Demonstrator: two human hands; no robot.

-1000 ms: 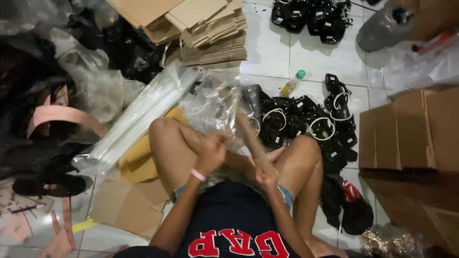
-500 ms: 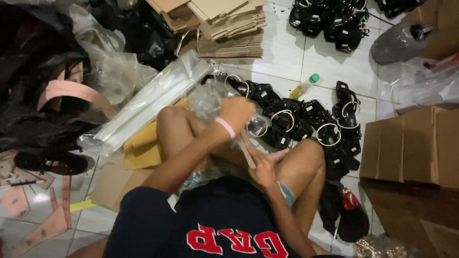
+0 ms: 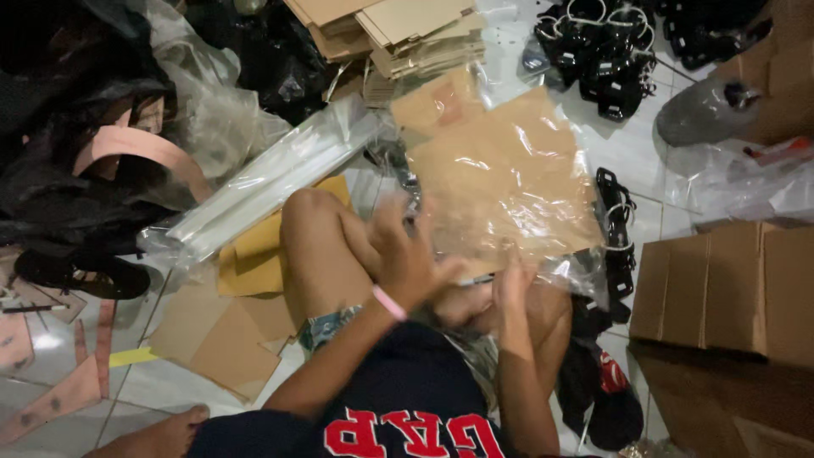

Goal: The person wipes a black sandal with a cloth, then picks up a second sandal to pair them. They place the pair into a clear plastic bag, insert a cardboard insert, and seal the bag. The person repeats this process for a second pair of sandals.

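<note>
Both hands grip clear plastic bag (image 3: 509,170) over lap: left hand (image 3: 411,254), right hand (image 3: 513,284); cardboard boxes (image 3: 729,288) right.

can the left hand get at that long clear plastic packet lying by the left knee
Probably yes. The left hand is up at the clear bag in the lap, and the long clear packet lies just beyond the left knee with nothing on top, though the knee sits between them.

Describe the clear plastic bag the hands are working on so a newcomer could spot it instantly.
Start at the person's bent knee in mid-frame; just right of it, both hands, the left hand and right hand, meet at the clear plastic bag. Unlike the crumpled plastic nearby, it is spread flat and shows a brown cardboard sheet inside.
</note>
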